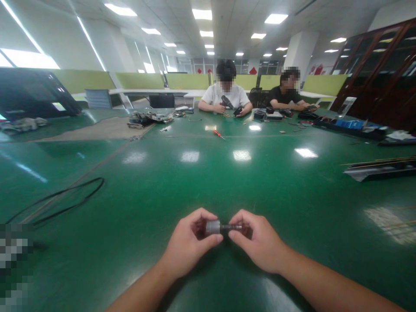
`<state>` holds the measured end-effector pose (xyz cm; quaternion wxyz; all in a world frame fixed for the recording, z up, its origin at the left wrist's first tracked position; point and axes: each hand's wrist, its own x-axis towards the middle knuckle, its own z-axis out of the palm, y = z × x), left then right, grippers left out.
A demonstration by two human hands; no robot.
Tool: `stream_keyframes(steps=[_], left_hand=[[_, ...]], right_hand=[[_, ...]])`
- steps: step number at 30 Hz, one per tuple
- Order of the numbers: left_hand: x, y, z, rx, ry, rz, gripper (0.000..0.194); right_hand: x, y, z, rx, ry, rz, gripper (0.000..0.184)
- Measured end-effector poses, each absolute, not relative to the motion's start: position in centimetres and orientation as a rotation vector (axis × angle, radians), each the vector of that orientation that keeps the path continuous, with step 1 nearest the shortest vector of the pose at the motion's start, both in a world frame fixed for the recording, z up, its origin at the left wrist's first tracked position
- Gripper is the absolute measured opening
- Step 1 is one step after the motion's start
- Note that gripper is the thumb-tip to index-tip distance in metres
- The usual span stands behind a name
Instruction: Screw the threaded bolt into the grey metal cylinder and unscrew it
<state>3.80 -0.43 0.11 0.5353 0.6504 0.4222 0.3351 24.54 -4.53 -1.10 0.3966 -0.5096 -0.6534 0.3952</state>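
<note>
My left hand [192, 242] is closed round a short grey metal cylinder [213, 227], thumb below and fingers curled over it. From the cylinder's right side sticks out a thin dark ridged shaft [231, 227], lying level. My right hand [256, 239] has its fingers curled about the shaft's free end, with the thumb below. Both hands are low over the green tabletop [182, 190], a small gap between them. The ends of the metal part are hidden inside my fingers, and its exact kind cannot be made out.
A black cable loop [78, 206] lies at left. Farther off are a red-handled screwdriver [218, 134] and a heap of parts [147, 118]. Dark metal strips [383, 168] lie at right. Across the table sit a person in white [240, 96] holding a power drill [226, 102] and another in black [282, 104].
</note>
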Motion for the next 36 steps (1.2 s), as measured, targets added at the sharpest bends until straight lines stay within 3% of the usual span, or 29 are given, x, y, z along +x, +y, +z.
stream_keyframes(steps=[36], left_hand=[[3.80, -0.48, 0.21, 1.489, 0.985, 0.857, 0.032]], right_hand=[[24.65, -4.67, -0.79, -1.277, -1.633, 1.020, 0.004]])
